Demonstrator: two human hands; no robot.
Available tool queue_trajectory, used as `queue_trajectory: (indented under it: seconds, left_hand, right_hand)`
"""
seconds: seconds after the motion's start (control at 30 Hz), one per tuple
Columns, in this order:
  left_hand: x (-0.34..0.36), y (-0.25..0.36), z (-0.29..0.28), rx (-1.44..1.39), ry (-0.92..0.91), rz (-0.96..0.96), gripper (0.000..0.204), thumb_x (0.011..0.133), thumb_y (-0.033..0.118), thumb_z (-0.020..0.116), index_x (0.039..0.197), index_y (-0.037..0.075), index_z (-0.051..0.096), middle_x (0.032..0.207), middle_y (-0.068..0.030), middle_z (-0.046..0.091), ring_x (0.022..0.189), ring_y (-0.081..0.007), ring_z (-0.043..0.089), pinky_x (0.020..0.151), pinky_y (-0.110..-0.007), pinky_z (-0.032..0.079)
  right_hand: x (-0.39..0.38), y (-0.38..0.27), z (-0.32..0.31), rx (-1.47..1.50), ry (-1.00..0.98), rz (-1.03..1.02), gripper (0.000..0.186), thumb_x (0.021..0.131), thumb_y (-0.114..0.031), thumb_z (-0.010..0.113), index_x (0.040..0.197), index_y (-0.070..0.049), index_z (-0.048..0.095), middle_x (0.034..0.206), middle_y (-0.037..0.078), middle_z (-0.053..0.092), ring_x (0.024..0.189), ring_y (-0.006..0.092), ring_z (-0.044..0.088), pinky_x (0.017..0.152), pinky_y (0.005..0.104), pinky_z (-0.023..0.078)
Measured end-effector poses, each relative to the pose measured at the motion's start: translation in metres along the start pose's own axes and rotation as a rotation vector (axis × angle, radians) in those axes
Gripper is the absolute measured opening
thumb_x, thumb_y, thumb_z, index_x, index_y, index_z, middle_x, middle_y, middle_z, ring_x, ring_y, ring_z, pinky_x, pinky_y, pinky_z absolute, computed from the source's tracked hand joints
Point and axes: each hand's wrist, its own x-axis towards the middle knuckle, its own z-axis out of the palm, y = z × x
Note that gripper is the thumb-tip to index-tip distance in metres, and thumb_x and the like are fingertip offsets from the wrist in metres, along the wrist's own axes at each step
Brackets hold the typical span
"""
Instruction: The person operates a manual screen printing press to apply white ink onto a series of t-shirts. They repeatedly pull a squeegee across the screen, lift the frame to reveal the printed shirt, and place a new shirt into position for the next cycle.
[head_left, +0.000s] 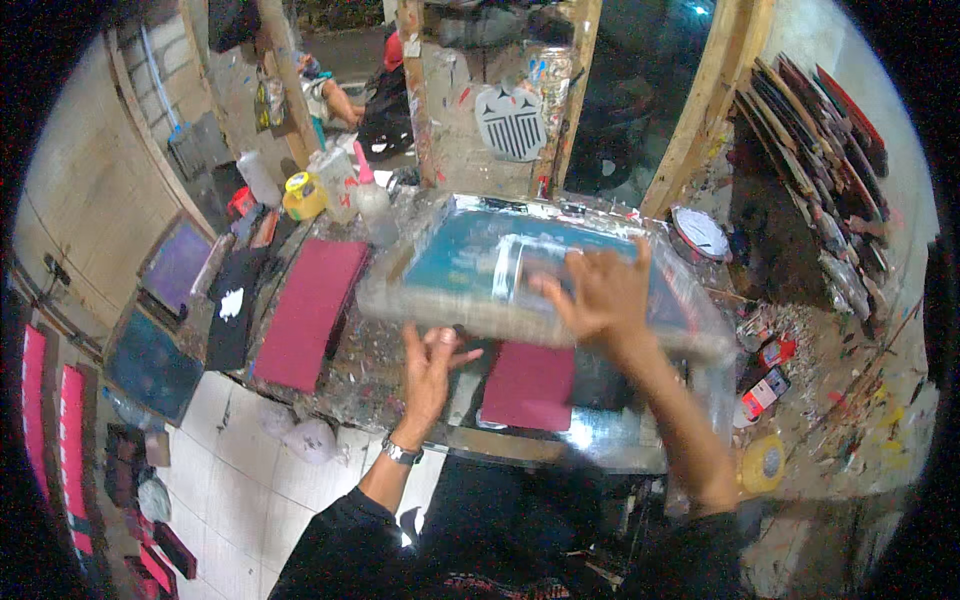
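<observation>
Worktop [365, 375], stained and paint-flecked, runs across the middle of the view. Screen [460, 250], blue-green mesh in a pale frame, sits toward its centre, near rail blurred and seemingly raised above the surface. Left of it, a long maroon panel [312, 312] lies slantwise, reaching toward the worktop's near edge; farther left, a black piece [235, 305] with a white patch. A second panel [530, 392], also maroon, shows beneath the screen's near rail, close to the worktop's near edge. Right hand [605, 295], blurred, is over the screen's right half, thumb and fingers spread wide; contact with the mesh cannot be told. Left hand [430, 370] is just below the screen's near rail, toward its left corner: fingers loosely apart, palm bare; whether a fingertip touches the rail, cannot tell. Bottle [372, 205], pink-tipped, stands beyond the screen's far left corner; bowl [700, 233] beyond its far right corner. Phone [766, 396] lies right of its near right corner.
</observation>
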Motion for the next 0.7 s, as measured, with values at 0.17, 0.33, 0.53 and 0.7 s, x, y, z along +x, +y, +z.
queue_trajectory:
  seconds: [0.17, 0.33, 0.53, 0.7]
  left_hand:
    - [-0.03, -0.055, -0.036, 0.159, 0.116, -0.294, 0.049, 0.106, 0.03, 0.061, 0.131, -0.01, 0.048, 0.109, -0.021, 0.069, 0.084, -0.0281, 0.076, 0.071, -0.036, 0.064]
    - [-0.049, -0.091, -0.077, 0.323, 0.162, -0.291, 0.039, 0.105, 0.029, 0.063, 0.109, -0.008, 0.05, 0.083, -0.0204, 0.07, 0.071, -0.0264, 0.075, 0.061, -0.035, 0.062]
    - [-0.039, -0.074, -0.051, 0.399, 0.157, -0.405, 0.041, 0.105, 0.027, 0.064, 0.112, -0.009, 0.048, 0.084, -0.0203, 0.069, 0.071, -0.0246, 0.074, 0.06, -0.036, 0.063]
    - [-0.045, -0.075, -0.063, 0.325, 0.113, -0.431, 0.035, 0.107, 0.022, 0.059, 0.118, -0.009, 0.048, 0.087, -0.0195, 0.068, 0.075, -0.0241, 0.074, 0.062, -0.036, 0.064]
  right_hand:
    - [-0.07, -0.005, 0.041, 0.197, -0.583, 0.115, 0.047, 0.09, -0.054, 0.071, 0.108, -0.011, 0.065, 0.084, 0.014, 0.074, 0.081, 0.0365, 0.073, 0.077, 0.056, 0.053]
    - [-0.082, -0.027, 0.036, 0.296, -0.924, 0.186, 0.035, 0.088, -0.04, 0.076, 0.107, -0.013, 0.066, 0.082, 0.012, 0.073, 0.08, 0.0353, 0.074, 0.077, 0.0558, 0.056]
    - [-0.145, 0.001, 0.109, 0.17, -0.425, -0.079, 0.028, 0.092, -0.029, 0.068, 0.117, -0.017, 0.065, 0.1, 0.009, 0.075, 0.09, 0.0282, 0.075, 0.114, 0.0637, 0.034]
    - [-0.005, 0.065, 0.166, 0.253, -0.724, 0.006, 0.037, 0.092, -0.041, 0.072, 0.11, -0.011, 0.058, 0.087, 0.016, 0.074, 0.075, 0.0371, 0.072, 0.071, 0.0506, 0.054]
